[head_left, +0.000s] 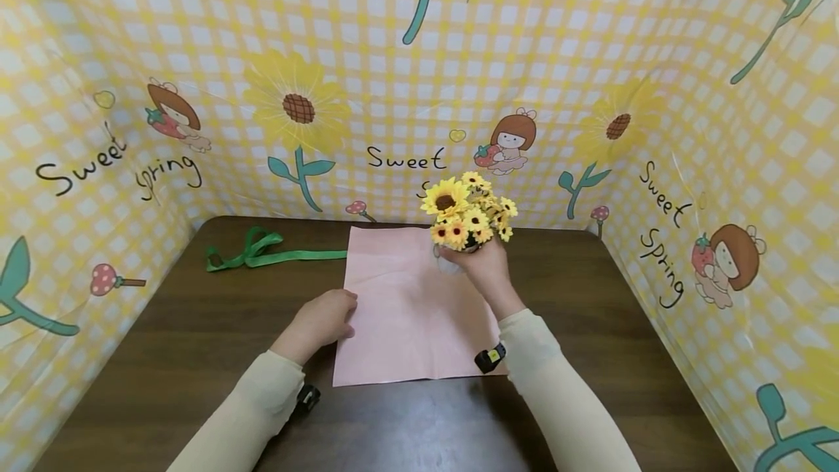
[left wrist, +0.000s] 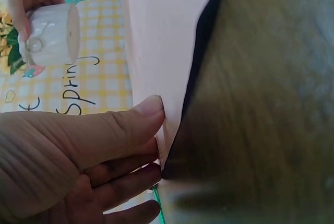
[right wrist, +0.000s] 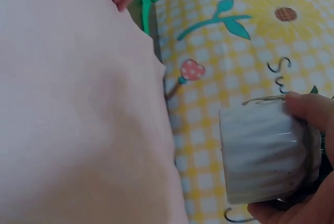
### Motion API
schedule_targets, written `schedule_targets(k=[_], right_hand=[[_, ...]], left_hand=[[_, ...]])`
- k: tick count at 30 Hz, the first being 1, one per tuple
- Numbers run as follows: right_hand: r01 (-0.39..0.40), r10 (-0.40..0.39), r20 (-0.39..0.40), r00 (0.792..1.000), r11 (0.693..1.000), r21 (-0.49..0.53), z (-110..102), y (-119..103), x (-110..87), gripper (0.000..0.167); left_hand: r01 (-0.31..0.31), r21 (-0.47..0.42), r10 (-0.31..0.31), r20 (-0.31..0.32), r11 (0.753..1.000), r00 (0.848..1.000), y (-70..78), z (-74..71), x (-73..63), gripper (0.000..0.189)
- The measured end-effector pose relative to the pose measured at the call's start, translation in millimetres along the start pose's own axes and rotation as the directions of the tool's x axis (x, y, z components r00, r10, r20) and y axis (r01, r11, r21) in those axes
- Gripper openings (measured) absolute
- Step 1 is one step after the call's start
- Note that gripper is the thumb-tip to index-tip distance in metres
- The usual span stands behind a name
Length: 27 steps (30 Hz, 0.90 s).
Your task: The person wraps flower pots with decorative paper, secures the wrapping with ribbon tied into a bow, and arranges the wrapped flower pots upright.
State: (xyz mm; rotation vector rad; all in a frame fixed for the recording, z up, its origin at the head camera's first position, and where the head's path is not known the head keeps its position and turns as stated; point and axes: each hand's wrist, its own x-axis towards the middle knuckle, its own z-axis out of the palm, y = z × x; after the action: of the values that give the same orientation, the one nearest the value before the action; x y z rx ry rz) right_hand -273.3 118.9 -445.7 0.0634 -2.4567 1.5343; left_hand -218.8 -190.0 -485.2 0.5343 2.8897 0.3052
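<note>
Yellow artificial-looking flowers (head_left: 468, 213), one larger sunflower among small daisy-like blooms, stand in a white ribbed, glazed-looking pot (right wrist: 261, 156) that our right hand (head_left: 485, 268) grips near the rim, thumb and fingers on opposite sides, lifted clear of the brown wooden desk (head_left: 177, 355). We judge the pot hard, modestly heavy, smooth enough to slip and likely to chip if dropped, so its sides are the place to hold; the petals above our grip look light and easily bent. Thin tan twine (right wrist: 264, 98) lies under the thumb and could shift if we tug it. Leftward of that hand, our left hand (head_left: 321, 319) pinches the near-side edge of a pale pink rectangular sheet (head_left: 400, 319), probably thin, soft and quick to crease; broad, gentle finger contact suits it. Beyond the left hand lies a shiny green ribbon (head_left: 258, 257), seemingly limp and featherlight.
</note>
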Motion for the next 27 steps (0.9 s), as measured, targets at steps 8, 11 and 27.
schedule_targets(k=[8,11,27], right_hand=[[-0.014,0.016,0.037,0.999,0.999,-0.037,33,11,-5.4,0.089],[-0.014,0.016,0.035,0.999,0.999,-0.052,42,16,-7.3,0.090],[-0.087,0.092,0.036,0.995,0.990,-0.113,59,31,-11.8,0.084]], left_hand=[[0.014,-0.001,-0.014,0.011,1.000,1.000,-0.4,2.8,2.3,0.041],[0.021,-0.004,-0.021,0.015,1.000,1.000,-0.1,2.9,2.3,0.042],[0.017,-0.004,-0.017,0.015,1.000,1.000,0.7,0.8,1.0,0.041]])
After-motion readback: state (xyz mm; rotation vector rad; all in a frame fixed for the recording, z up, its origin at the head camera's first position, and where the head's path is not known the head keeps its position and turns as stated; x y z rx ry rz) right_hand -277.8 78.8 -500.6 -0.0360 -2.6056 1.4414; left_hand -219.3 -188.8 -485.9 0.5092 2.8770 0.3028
